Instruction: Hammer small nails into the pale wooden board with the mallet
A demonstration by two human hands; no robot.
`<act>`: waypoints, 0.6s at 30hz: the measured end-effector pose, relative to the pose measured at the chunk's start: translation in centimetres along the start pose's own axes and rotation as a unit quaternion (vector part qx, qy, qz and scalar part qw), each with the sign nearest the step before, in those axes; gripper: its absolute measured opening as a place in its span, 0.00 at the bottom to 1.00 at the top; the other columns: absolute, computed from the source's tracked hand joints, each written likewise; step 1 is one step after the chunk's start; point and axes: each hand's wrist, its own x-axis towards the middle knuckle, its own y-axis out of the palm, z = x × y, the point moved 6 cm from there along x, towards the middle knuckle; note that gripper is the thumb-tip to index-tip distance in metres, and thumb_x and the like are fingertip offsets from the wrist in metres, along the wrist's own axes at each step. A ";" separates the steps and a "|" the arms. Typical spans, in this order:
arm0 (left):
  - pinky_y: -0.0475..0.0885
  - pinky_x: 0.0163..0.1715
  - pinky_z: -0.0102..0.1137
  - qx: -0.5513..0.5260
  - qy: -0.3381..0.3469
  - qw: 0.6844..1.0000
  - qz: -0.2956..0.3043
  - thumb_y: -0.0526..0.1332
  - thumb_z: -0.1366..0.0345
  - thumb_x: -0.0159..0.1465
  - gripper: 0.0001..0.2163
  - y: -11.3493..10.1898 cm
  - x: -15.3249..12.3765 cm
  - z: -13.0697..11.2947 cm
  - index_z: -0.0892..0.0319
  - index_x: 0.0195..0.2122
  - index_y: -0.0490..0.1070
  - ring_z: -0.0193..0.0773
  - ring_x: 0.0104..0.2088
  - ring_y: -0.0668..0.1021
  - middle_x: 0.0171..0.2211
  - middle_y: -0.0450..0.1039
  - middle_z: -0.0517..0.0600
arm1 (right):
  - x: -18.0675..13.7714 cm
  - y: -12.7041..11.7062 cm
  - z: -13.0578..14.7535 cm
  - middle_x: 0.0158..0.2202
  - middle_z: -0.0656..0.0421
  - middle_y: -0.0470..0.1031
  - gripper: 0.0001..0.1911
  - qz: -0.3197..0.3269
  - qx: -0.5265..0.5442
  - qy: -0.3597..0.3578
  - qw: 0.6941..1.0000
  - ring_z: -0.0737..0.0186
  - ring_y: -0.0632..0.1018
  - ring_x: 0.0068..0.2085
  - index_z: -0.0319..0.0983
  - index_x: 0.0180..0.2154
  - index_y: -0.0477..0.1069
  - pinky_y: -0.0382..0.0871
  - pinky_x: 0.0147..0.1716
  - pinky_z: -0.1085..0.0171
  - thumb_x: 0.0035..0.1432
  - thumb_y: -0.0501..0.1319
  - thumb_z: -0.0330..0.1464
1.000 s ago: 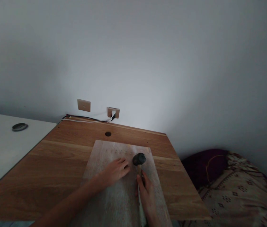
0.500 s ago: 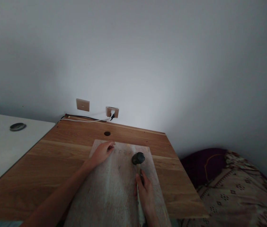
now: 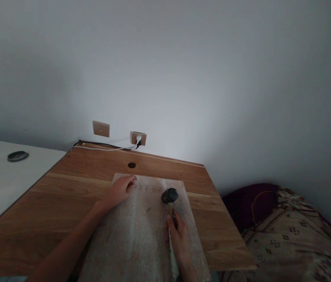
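Note:
My right hand (image 3: 179, 237) is closed around the pale handle of a mallet (image 3: 170, 195) with a dark, blunt head. The mallet's head is over the right far part of a worn wooden board (image 3: 136, 235). At the board's far left corner rests my left hand (image 3: 122, 188), fingers curled in with the tips close together; whatever they pinch, if anything, is too small to make out. A row of several small nails (image 3: 147, 187) runs along the board's far end, between the hand and the mallet. Nearer the middle, one thin nail (image 3: 148, 210) shows by itself.
The board lies on a brown wooden table (image 3: 65, 192) with a round cable hole (image 3: 132, 165). Cables run along its back edge to a wall socket (image 3: 138, 138). On the left is a white table (image 3: 36, 168) with a round dark object (image 3: 18, 156); patterned bedding (image 3: 283, 239) lies right.
My left hand has drawn slightly left along the board's far end. The mallet stays in my right hand at nearly the same spot. The view has shifted a little.

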 end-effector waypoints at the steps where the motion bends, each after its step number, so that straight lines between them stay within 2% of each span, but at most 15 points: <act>1: 0.71 0.49 0.39 -0.001 0.005 1.000 0.006 0.58 0.70 0.64 0.08 -0.1 0.0 0.0 0.57 0.42 0.75 0.46 0.44 0.79 0.41 0.80 0.54 | 0.0 -0.1 -0.1 0.18 0.64 0.67 0.30 -0.003 -0.001 -0.004 1.000 0.61 0.69 0.18 0.38 0.38 0.75 0.64 0.16 0.64 0.58 0.58 0.59; 6: 0.70 0.52 0.39 -0.006 0.022 0.999 0.026 0.58 0.69 0.64 0.10 0.3 0.3 -0.5 0.56 0.45 0.75 0.45 0.46 0.78 0.44 0.80 0.54 | 0.0 -0.3 -0.1 0.20 0.63 0.69 0.28 -0.013 0.008 -0.011 1.000 0.61 0.70 0.19 0.37 0.41 0.77 0.64 0.17 0.64 0.59 0.60 0.56; 9: 0.71 0.49 0.37 -0.021 0.016 0.999 0.028 0.58 0.70 0.64 0.08 0.9 0.5 -0.4 0.57 0.42 0.76 0.44 0.44 0.79 0.42 0.80 0.53 | -0.1 -0.3 -0.1 0.20 0.63 0.69 0.34 -0.027 0.016 0.016 0.999 0.61 0.69 0.18 0.35 0.46 0.76 0.63 0.15 0.64 0.55 0.61 0.58; 12: 0.71 0.47 0.36 -0.034 0.026 0.999 0.033 0.58 0.70 0.64 0.06 1.1 0.4 -0.4 0.57 0.37 0.75 0.43 0.42 0.78 0.38 0.79 0.52 | -0.2 0.0 0.1 0.17 0.66 0.65 0.38 -0.012 0.025 0.028 0.999 0.63 0.66 0.16 0.34 0.49 0.74 0.63 0.13 0.65 0.54 0.61 0.61; 15: 0.71 0.47 0.36 -0.038 0.036 0.998 0.023 0.58 0.70 0.65 0.07 0.8 0.3 -0.4 0.57 0.37 0.76 0.43 0.43 0.78 0.39 0.78 0.52 | -0.2 0.7 1.0 0.17 0.66 0.64 0.34 0.004 0.028 0.017 0.999 0.64 0.66 0.16 0.36 0.42 0.74 0.63 0.13 0.65 0.56 0.59 0.61; 18: 0.71 0.47 0.36 -0.037 0.031 0.999 0.018 0.58 0.70 0.65 0.07 0.6 0.2 -0.4 0.57 0.37 0.76 0.44 0.43 0.78 0.39 0.78 0.53 | 0.2 2.3 2.7 0.21 0.64 0.67 0.28 0.043 0.023 -0.002 0.999 0.66 0.68 0.17 0.39 0.35 0.72 0.63 0.14 0.67 0.59 0.58 0.58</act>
